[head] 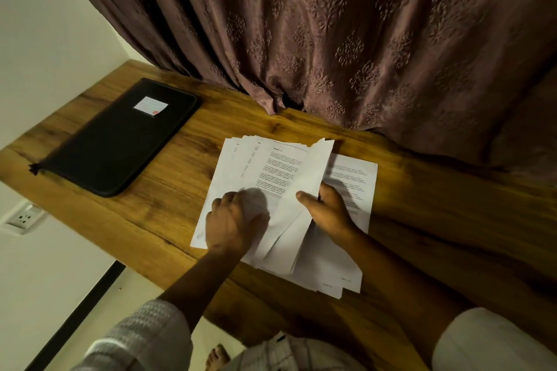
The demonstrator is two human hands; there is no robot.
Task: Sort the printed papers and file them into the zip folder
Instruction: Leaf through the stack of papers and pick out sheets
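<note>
Pinching raised sheet point(307, 178), right hand point(328, 214); print point(280, 172) illegible.

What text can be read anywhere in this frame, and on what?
Nothing is sharp enough to quote.
On the printed papers: a bold heading, columns and paragraph lines, all too blurred to read.
On the page footers: small marks, too small to read.
On the label of the zip folder: white with a red patch, print too blurred to read.
</note>
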